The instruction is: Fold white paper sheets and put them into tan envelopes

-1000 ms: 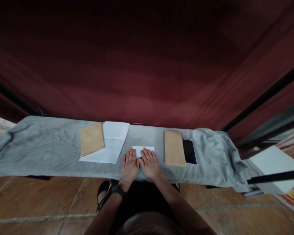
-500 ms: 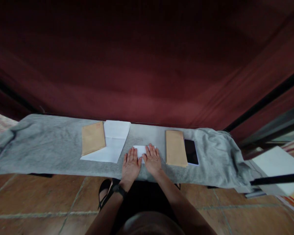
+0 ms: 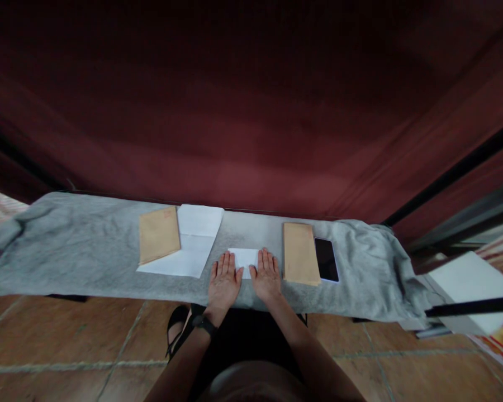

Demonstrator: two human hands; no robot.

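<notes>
Between my hands a small folded sheet of white paper (image 3: pixel 246 258) lies on the grey cloth (image 3: pixel 96 251). My left hand (image 3: pixel 224 281) rests flat over the paper's left edge, fingers stretched forward. On its right edge lies my right hand (image 3: pixel 267 277), also flat with fingers extended. To the right is a stack of brown envelopes (image 3: pixel 300 254). Off to the left, more brown envelopes (image 3: pixel 158 235) lie partly over larger creased white sheets (image 3: pixel 197 245).
A dark-screened phone (image 3: pixel 326 259) touches the right envelope stack. The grey cloth covers a long narrow surface against a dark red panel (image 3: pixel 243 139). A white board-like object (image 3: pixel 475 287) and a black bar (image 3: pixel 473 306) stand at the right end. Tiled floor (image 3: pixel 100 329) shows below.
My right hand has slid to the right across the small paper, uncovering more of its middle. The left hand stays in place.
</notes>
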